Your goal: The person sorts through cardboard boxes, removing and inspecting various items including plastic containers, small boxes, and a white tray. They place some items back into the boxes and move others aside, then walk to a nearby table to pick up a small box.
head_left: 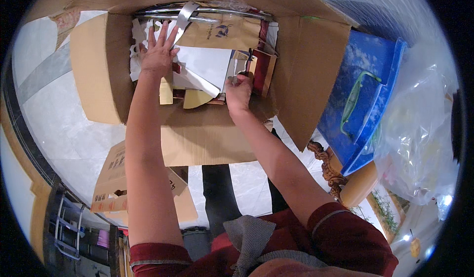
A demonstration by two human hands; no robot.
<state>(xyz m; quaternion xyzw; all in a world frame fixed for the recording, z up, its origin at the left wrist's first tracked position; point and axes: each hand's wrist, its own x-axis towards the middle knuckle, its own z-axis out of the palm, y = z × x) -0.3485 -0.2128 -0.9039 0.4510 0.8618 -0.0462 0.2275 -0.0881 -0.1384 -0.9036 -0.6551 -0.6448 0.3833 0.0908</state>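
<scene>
A large open cardboard box (pixel 209 140) stands before me, filled with paper and card scraps. My left hand (pixel 158 56) lies spread, palm down, on white cut-out card (pixel 139 36) at the left of the pile. My right hand (pixel 239 92) has its fingers bent at a grey-white piece (pixel 232 69) on the right side; whether it grips this is unclear. Between the hands lies a white sheet (pixel 203 64). Behind it are a brown paper bag with a printed emblem (pixel 237 32) and a silvery strip (pixel 187 14). Dark red box pieces (pixel 262 71) lie at the right.
A blue plastic bin (pixel 333 88) with a green handle stands right of the box, beside clear plastic sheeting (pixel 414 129). Carved wooden furniture (pixel 329 166) is below it. A smaller printed cardboard box (pixel 114 177) sits at lower left, above a metal ladder (pixel 68 225).
</scene>
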